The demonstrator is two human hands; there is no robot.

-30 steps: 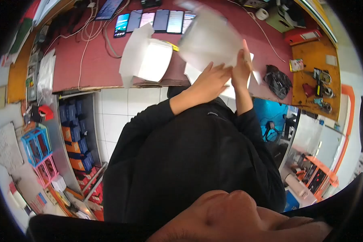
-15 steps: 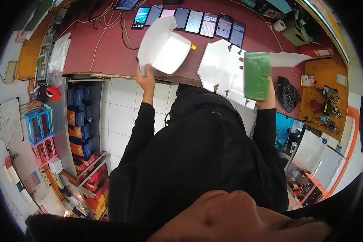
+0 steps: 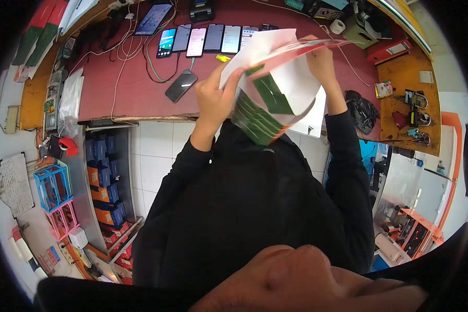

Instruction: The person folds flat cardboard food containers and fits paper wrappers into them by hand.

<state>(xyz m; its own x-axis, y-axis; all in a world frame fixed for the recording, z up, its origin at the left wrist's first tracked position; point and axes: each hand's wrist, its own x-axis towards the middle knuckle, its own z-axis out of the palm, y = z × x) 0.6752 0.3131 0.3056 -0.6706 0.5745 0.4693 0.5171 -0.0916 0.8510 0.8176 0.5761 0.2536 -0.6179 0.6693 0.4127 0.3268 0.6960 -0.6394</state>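
A piece of printed paper packaging (image 3: 268, 112), green and red outside and white inside, is curled open between my hands above the counter's front edge. My left hand (image 3: 217, 94) is closed on its left side, thumb over the white edge. On the upper right, my right hand (image 3: 322, 65) is closed at the packaging's rim, its fingertips partly hidden by the paper. White card (image 3: 315, 115) shows behind it, mostly covered. A dark phone (image 3: 181, 86) lies on the counter to the left of my left hand.
Several lit phones (image 3: 196, 42) stand in a row at the back of the red counter (image 3: 135, 93), beside a tablet (image 3: 153, 20) and loose cables. A yellow marker cap (image 3: 223, 58) lies near them. To the right are a black plastic bag (image 3: 362, 112) and a red binder (image 3: 390, 50).
My hands have come closer together. The left has moved right, and the green printed face has swung between them, now opened out. The dark phone has come into sight.
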